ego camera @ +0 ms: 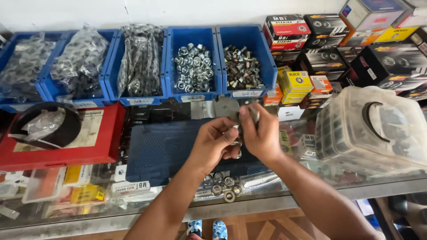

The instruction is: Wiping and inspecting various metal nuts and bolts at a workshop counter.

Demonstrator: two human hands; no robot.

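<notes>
My left hand point(215, 144) and my right hand point(260, 135) meet over the middle of the glass counter point(267, 202), fingertips pressed together around a small metal part point(254, 113). My right fingers are pinched on its shiny upper end, which sticks up just above them; my left fingers are curled in against the lower end. It looks like a bolt with a nut or washer on it, though my fingers hide too much of it to be sure. So both hands are clenched on that one piece, held above the dark blue mat point(160, 151) that lies on the counter's middle.

Just under my wrists, near the counter's front edge, a loose cluster of metal washers point(222, 186) lies flat on the glass, some touching each other. Along the back edge runs a row of blue bins: one bin of bright nuts point(193, 66) directly beyond my hands, another bin of darker fittings point(242, 66) beside it on the right, and bins of bagged parts point(80, 62) further left. A red flat box point(100, 142) lies toward the left end with a black ring point(44, 124) on it. At the right end stands a clear plastic tub point(369, 129), with stacked cardboard boxes point(347, 44) behind it in the back right corner.
</notes>
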